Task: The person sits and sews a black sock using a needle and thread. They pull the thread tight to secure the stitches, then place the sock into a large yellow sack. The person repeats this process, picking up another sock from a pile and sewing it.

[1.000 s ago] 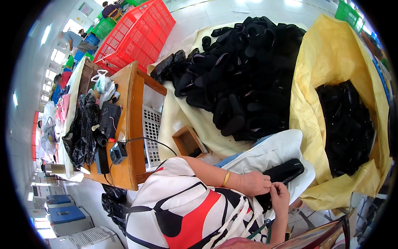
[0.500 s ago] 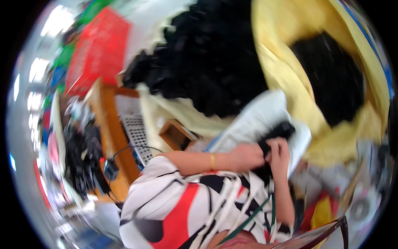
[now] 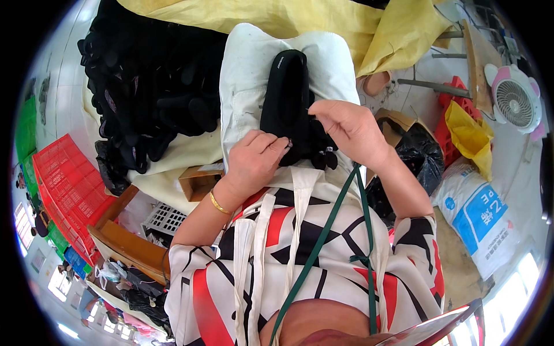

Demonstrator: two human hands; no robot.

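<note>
A black slip-on shoe (image 3: 270, 112) lies lengthwise over the white cloth (image 3: 239, 81) that covers my lap, its opening facing up. At its near end, my left hand (image 3: 254, 158) closes its fingers on the shoe's edge; something small and shiny shows by the fingertips. Beside the shoe's right edge, my right hand (image 3: 353, 131) is raised with thumb and forefinger pinched together. What sits in that pinch is too small to make out. More dark material (image 3: 323, 155) bunches between my hands, close to my body.
Left of my lap rises a large pile of black shoes (image 3: 167, 86). Yellow sheeting (image 3: 323, 23) stretches beyond it. A red crate (image 3: 66, 190), a wooden drawer (image 3: 130, 248) and a small open box (image 3: 199, 181) are at left. To the right stand a fan (image 3: 515, 101) and a white-blue sack (image 3: 476, 216).
The view has turned and sharpened, moving the black pile leftward. My hands, earlier close together on a dark item, are now apart, with the shoe lying along my lap.
</note>
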